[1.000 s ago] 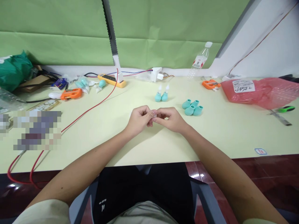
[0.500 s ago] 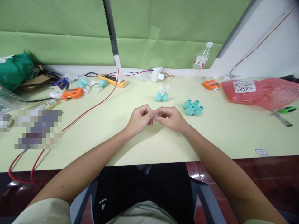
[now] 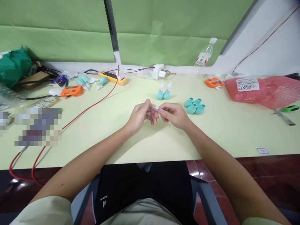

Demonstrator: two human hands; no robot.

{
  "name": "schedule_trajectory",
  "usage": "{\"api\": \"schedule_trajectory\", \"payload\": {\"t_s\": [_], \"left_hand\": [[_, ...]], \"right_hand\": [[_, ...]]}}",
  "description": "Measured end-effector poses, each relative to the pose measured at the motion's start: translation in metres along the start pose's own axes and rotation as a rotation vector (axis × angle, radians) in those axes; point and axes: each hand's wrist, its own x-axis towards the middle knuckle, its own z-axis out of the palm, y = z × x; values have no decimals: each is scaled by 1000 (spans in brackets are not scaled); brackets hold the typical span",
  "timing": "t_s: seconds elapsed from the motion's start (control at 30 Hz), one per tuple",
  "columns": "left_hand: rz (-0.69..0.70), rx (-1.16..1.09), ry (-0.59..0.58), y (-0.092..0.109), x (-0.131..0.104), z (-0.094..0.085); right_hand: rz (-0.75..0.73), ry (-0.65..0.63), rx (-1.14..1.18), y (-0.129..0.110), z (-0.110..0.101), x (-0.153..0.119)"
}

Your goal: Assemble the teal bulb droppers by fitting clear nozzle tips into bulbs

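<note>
Small clear plastic piece [image 3: 155,108] pinched between both hands, just above the pale yellow table [image 3: 145,147], near its middle. Left hand [image 3: 140,114] closed around one end, thumb tip raised beside it. Right hand [image 3: 173,114] clamped on the other end with thumb and forefinger, remaining fingers curled under. Too small to tell the piece's exact shape. Just beyond the hands, two teal bulbs with white tips [image 3: 163,93] upright, side by side. To their right, four teal bulbs [image 3: 195,106] clustered, touching. Farther back, yellow power strip [image 3: 112,77] and clear bottle [image 3: 204,57] against the green wall. Red bubble bag [image 3: 264,90] at far right; red cable [image 3: 89,107] trailing across the left.
</note>
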Motion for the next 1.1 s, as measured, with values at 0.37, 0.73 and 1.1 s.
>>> {"api": "schedule_trajectory", "payload": {"t_s": [0.37,0.73,1.1], "left_hand": [[-117,-96,-188,11,-1,-8],[-112,-110,-58,12,3,-7],[650,1122,126,5,15,-57]], "right_hand": [[30,75,112,3,-9,3],[-8,197,98,9,-20,9],[140,288,160,14,-27,17]]}}
